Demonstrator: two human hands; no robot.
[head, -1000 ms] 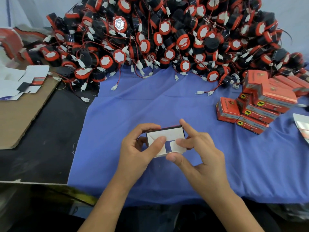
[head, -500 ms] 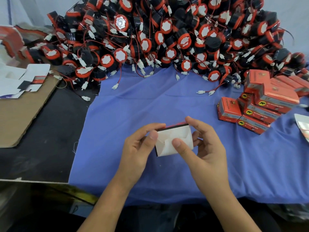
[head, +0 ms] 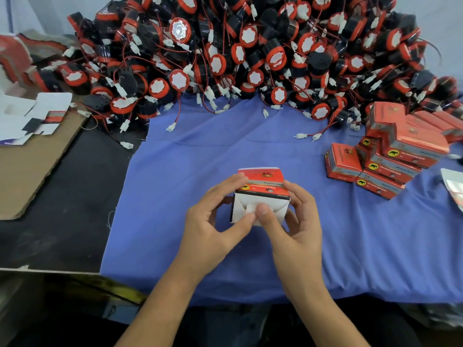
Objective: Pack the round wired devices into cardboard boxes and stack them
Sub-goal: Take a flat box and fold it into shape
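Far left, flat cartons lie on a cardboard sheet. Centre, over the blue cloth, the left hand and right hand both grasp a small box, thumbs pressing its white end flaps. Behind, a heap of round wired devices. Right, stacked closed boxes.

- The pile of round wired devices runs past the top edge.
- A pale flat thing is cut off by the right edge.
- The small print on the stacked boxes is blurred.
- The inside of the cardboard box is hidden.
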